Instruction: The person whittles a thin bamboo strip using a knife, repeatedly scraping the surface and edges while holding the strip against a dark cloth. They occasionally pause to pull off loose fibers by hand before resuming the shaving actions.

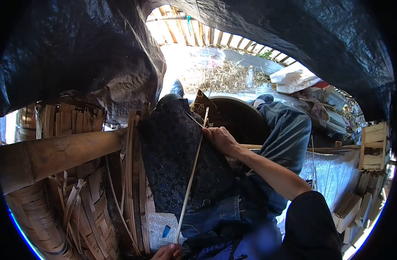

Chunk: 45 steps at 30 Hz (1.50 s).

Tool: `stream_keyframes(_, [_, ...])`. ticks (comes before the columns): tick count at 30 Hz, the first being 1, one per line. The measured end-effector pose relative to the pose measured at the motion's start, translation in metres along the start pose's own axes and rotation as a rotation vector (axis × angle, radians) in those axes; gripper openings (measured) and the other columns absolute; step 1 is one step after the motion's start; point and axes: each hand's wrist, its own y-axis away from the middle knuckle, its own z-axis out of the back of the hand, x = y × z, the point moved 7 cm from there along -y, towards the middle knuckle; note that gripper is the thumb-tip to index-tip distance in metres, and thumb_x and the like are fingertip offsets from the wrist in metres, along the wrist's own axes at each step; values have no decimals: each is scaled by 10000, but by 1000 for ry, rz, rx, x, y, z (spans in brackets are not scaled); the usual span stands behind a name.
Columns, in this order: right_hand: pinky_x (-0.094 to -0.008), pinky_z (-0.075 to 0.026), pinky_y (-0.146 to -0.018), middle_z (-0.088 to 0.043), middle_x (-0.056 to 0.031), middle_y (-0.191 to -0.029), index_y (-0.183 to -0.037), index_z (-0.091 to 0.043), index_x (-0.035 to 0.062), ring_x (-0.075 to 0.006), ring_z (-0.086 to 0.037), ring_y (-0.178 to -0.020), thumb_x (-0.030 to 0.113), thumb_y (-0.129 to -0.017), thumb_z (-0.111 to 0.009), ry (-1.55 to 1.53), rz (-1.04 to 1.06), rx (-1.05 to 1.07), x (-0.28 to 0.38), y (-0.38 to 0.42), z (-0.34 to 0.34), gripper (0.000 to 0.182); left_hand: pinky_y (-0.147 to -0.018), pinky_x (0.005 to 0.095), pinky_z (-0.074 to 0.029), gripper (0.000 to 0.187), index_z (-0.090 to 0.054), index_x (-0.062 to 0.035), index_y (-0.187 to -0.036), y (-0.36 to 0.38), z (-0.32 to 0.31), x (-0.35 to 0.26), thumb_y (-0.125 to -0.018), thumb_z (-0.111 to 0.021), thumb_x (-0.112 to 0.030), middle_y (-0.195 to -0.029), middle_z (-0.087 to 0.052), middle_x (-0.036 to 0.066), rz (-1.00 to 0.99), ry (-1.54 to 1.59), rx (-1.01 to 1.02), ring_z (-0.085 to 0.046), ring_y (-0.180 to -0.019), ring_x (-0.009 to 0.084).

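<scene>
A long pale bamboo strip (193, 173) slants across the dark patterned cloth (170, 160) spread over my lap. At its lower end, near the bottom edge of the view, my left hand (168, 252) is closed on it, only partly in sight. My right hand (221, 140) is closed, fingertips pinching at the strip near its upper end. From those fingertips a thin, light, blade-like piece (195, 120) points up and left; I cannot tell whether it is a knife or a shaving.
Woven bamboo baskets (38, 212) and a thick bamboo pole (59, 154) crowd the left side. A dark round basin (237, 117) sits between my legs. Black plastic sheeting (72, 52) hangs overhead. Wooden pieces (348, 210) are stacked at right, and straw (226, 76) lies beyond my feet.
</scene>
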Motion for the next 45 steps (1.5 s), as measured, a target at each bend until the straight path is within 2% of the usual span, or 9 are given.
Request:
stream_keyframes(11, [-459,-438,-577,-573,-239,-673,-754,-590,-5,-413,-586,-664,329,-977,-400,20,74,-37,-13,-27,-5,443,-400,168,-267,307,-463,-181,-765,13,3,-6,-958,-421,-415,-591,-421,-64,220,247,171,-377,-482,48])
stream_keyframes(22, [-464,-423,-589,-513,-228,-602,-686,-501,-33,-400,-561,-576,575,-950,-246,-22,-90,-210,-63,-75,22,710,-368,171,-244,288,-464,-180,-768,18,12,-2,-961,-427,-390,-590,-422,-60,297,287,94,-376,-467,51])
stream_keyframes(26, [-212,-258,-351,-332,50,-499,-780,-417,136,-52,-317,-372,576,-945,-303,-782,-506,-151,-77,-42,21,484,-356,173,-236,281,-464,-179,-769,13,12,0,-962,-429,-380,-590,-422,-59,303,320,99,-376,-462,52])
stream_keyframes(30, [-223,-251,-350,-352,39,-519,-793,-435,117,-49,-308,-378,525,-962,-332,-996,-523,-191,-89,-27,40,454,-355,176,-230,243,-486,-174,-790,9,11,-27,-955,-455,-350,-609,-429,-52,284,375,-142,-371,-461,58])
stream_keyframes(33, [-222,-259,-360,-366,42,-525,-786,-444,110,-48,-328,-391,506,-965,-351,-872,-457,-223,-66,-20,54,444,-402,169,-282,159,-549,-147,-919,-12,5,-16,-941,-497,-295,-664,-488,-34,175,440,398,-416,-492,63])
stream_keyframes(36, [-271,-269,-374,-381,-6,-521,-746,-453,72,-79,-358,-396,456,-978,-364,-751,-315,-72,-31,-8,60,457,-466,214,-356,170,-546,-101,-998,-23,0,-20,-933,-516,-255,-689,-510,-12,113,311,-40,-457,-553,102])
stream_keyframes(38, [-303,-281,-388,-382,-35,-517,-728,-452,51,-116,-371,-392,428,-984,-364,-526,-104,-87,-1,2,62,464,-509,273,-388,216,-532,-66,-978,-15,-4,-70,-953,-471,-271,-681,-507,6,-663,-524,-407,-472,-600,142])
stream_keyframes(42, [-394,-310,-423,-366,-107,-465,-710,-480,1,-252,-386,-365,340,-986,-402,-157,145,14,77,44,55,444,-465,252,-357,362,-497,-49,-787,-68,-2,-75,-1001,-343,-298,-588,-444,-16,-161,-125,-259,-437,-512,78])
stream_keyframes(45, [-411,-319,-416,-384,-116,-440,-714,-505,7,-271,-400,-347,342,-976,-431,-41,173,103,84,65,34,432,-463,268,-353,386,-497,-40,-763,-92,-6,-87,-1000,-342,-301,-585,-447,-5,-306,-234,-248,-431,-506,82])
